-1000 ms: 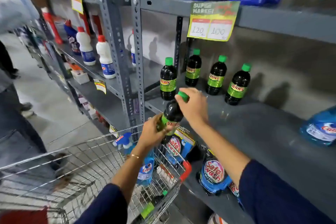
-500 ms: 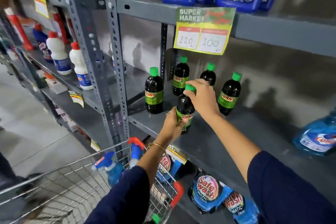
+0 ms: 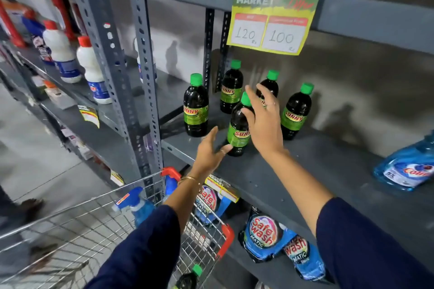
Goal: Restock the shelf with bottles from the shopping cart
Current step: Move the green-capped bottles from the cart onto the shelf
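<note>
A dark bottle with a green cap and green label (image 3: 237,132) stands upright near the front of the grey shelf (image 3: 293,171). My right hand (image 3: 264,124) is against its right side, fingers spread and thumb on its shoulder. My left hand (image 3: 210,151) hovers open at its lower left, fingertips near the base. Several matching bottles stand behind, such as one at the left (image 3: 195,110) and one at the right (image 3: 296,112). Another such bottle (image 3: 189,278) lies in the wire shopping cart (image 3: 94,230) below.
A blue spray bottle (image 3: 141,205) sits in the cart. A blue bottle (image 3: 406,169) lies on the shelf at the right. Detergent pouches (image 3: 265,237) fill the shelf below. A price sign (image 3: 272,19) hangs from the shelf above. White bottles (image 3: 92,70) stand beyond the upright at the left.
Both hands lifted the bottle from over the cart and set it upright on the shelf. The fingers have now spread and come off it.
</note>
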Demonstrator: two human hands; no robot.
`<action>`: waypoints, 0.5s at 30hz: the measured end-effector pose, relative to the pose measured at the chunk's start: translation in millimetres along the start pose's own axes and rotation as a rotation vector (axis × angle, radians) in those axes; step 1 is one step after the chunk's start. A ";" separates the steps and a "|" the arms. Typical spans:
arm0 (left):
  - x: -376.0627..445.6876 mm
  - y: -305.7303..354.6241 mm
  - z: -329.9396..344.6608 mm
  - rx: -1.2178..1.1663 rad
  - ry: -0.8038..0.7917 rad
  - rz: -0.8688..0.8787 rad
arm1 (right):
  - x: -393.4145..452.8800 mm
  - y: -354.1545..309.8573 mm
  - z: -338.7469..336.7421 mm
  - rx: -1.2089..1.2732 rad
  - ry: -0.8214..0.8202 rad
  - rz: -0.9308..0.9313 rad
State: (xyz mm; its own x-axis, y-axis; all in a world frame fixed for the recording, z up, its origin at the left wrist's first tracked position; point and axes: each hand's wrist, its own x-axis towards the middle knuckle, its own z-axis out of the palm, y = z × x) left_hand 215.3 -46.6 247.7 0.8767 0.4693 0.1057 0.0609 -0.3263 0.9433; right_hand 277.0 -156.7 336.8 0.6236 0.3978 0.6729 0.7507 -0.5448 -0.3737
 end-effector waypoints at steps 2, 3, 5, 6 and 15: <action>-19.2 -17.3 -17.9 -0.074 0.159 -0.025 | -21.9 -0.9 10.8 -0.082 0.099 -0.136; -31.2 -27.4 -27.3 -0.066 0.230 -0.016 | -34.7 -2.4 17.8 -0.092 0.090 -0.173; -56.5 -47.0 -46.1 0.058 0.284 0.004 | -60.9 -9.0 35.3 -0.052 -0.001 -0.222; -65.7 -55.0 -50.7 0.115 0.278 0.004 | -72.3 -9.8 41.1 -0.039 -0.046 -0.252; -150.5 -186.9 -85.6 0.355 -0.082 -0.425 | -170.1 -49.4 128.0 -0.060 -0.988 -0.145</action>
State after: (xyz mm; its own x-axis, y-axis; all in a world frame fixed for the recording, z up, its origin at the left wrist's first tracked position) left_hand 31.1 14.1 82.5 0.7730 0.5595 -0.2989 0.5618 -0.3851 0.7321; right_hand 161.7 -102.9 159.2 0.4485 0.8838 -0.1334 0.8387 -0.4677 -0.2789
